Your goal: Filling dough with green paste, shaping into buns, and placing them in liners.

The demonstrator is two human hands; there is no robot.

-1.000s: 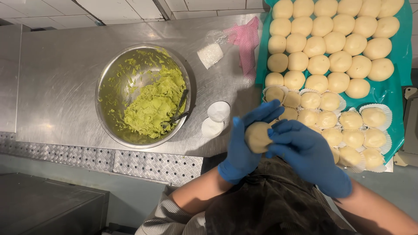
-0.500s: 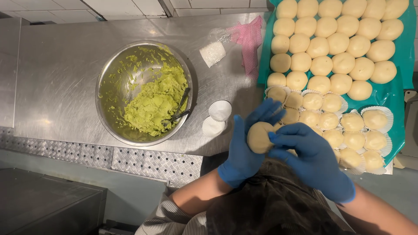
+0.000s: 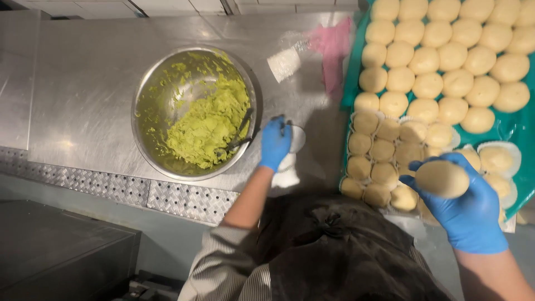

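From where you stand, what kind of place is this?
Most likely a commercial kitchen or bakery: a stainless steel counter, a metal bowl of green paste, and a teal tray crowded with dough balls, worked by blue-gloved hands.

Brushed stainless steel worktop (image 3: 83,83) filled view, glare streaking across it. Perforated metal strip (image 3: 111,189) edged its front. White tiled wall (image 3: 178,5) ran behind. Dark cabinet (image 3: 56,251) sat below, shadowed.

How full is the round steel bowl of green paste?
Partly full: green paste fills the right half of the round steel bowl; bare, smeared metal shows left.
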